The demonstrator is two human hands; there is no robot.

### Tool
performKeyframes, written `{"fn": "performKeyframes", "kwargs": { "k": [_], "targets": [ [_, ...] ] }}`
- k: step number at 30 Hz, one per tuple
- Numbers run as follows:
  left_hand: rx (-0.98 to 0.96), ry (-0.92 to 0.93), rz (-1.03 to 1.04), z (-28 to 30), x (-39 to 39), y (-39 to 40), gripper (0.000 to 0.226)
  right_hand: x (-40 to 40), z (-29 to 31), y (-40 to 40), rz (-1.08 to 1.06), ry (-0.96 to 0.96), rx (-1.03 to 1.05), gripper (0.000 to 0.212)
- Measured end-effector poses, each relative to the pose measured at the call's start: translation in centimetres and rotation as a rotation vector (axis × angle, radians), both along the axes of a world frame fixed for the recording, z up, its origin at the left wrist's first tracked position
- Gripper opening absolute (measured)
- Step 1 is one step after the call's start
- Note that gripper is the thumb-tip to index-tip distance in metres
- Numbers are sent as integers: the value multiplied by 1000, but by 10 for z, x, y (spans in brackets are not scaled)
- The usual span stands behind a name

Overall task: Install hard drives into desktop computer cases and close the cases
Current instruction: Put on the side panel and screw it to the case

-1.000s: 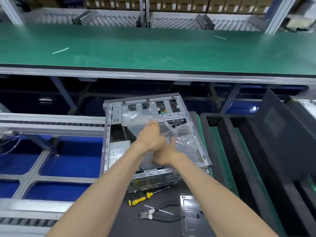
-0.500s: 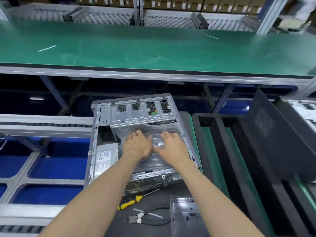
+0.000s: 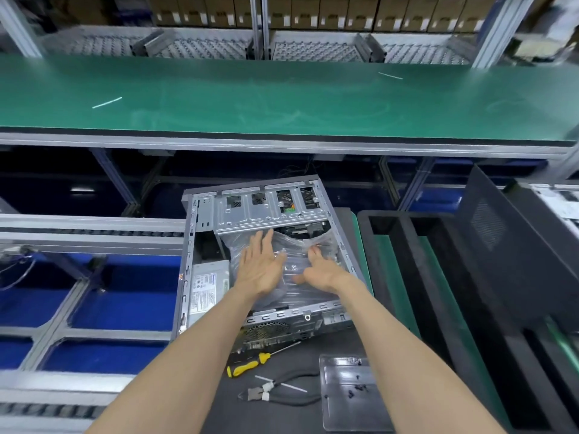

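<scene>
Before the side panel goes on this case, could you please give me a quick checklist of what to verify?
1. Case open and lying on its side: ok.
2. Plastic bag tucked below the case rim: cannot tell; left hand and right hand press on it with flat fingers.
3. Hard drive seated in its bay: cannot tell, none is visible.
4. Screwdriver and pliers outside the case: ok, on the mat in front.
5. Screws at hand: ok, a few lie in the clear tray.
6. Dark side panel within reach: ok, propped to the right.
</scene>
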State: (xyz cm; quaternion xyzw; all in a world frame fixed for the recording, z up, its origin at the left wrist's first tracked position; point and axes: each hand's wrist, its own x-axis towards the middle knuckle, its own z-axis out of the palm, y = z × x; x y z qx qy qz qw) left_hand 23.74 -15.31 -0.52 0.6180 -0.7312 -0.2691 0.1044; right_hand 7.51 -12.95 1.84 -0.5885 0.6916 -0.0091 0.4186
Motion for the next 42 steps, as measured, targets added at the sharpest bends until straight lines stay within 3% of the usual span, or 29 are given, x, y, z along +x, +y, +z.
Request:
{"fn": "performKeyframes", "kwargs": {
  "k": [4,9,14,20,23,25,28,30,39,42],
  "targets": [
    [14,20,12,-4,7,10,75,-3,-1,-1,10,6,-24,86],
    [34,-259,-5,-15,-1,5,81,-5,-5,0,-2,26,-124,84],
    [64,-357,-15,-17,-4,-10,77,-1,-8,2,74,123,-152,80],
    [-159,-332,-178,-7,-1,-2,61,3,-3,7,135,225,-136,76],
    [-275,-307,-247,5,1,5,66,2,-1,17,81,284,-363,44],
    [-229,-355,-270,11,0,9,69,3,2,23,53,351,-453,25],
    [-133,-506,-250,16,-5,12,81,4,5,29,30,352,-434,21],
    [-151,-597,-217,17,-9,13,72,2,7,29,25,339,-412,16],
    [-100,-428,-251,5,-9,0,48,1,12,37,39,329,-387,19],
    [-332,-466,-366,7,-13,4,57,-1,12,38,62,307,-435,22]
  ]
}}
